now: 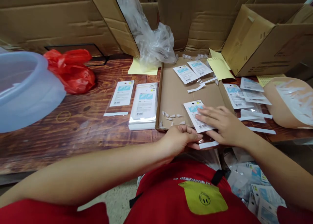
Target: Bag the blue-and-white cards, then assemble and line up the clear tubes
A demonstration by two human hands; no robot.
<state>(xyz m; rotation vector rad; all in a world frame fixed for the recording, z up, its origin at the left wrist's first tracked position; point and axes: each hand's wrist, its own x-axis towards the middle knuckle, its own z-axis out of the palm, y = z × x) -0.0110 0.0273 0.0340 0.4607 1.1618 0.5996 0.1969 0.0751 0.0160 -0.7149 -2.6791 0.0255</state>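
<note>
1. Over near edge of cardboard tray: carded packet.
2. Left hand pinches packet's lower left; right hand, fingers spread, rests on its card.
3. Inside tray, near left corner: small translucent pieces.

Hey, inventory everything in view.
Wood-grain table: one, brown, centre.
Round plastic tub: one, translucent blue, left.
Knotted plastic bag: one, red, beside tub.
Rubber band: one, yellowish, left.
Thin frame: one, black, back left.
Crumpled plastic bundle: one, clear, back.
Cardboard boxes: several, brown, back.
Paper sheets: several, yellow, back.
Shallow cardboard tray: one, brown, centre.
Small plastic pieces: many, whitish, in tray.
Flat card packets: many, white and blue, table, tray, below right.
Rounded container: one, beige, right, holding white pieces.
Clothing: count unclear, red, bottom.
Left hand: one, bare, at front packet.
Right hand: one, bare, on same packet.
</note>
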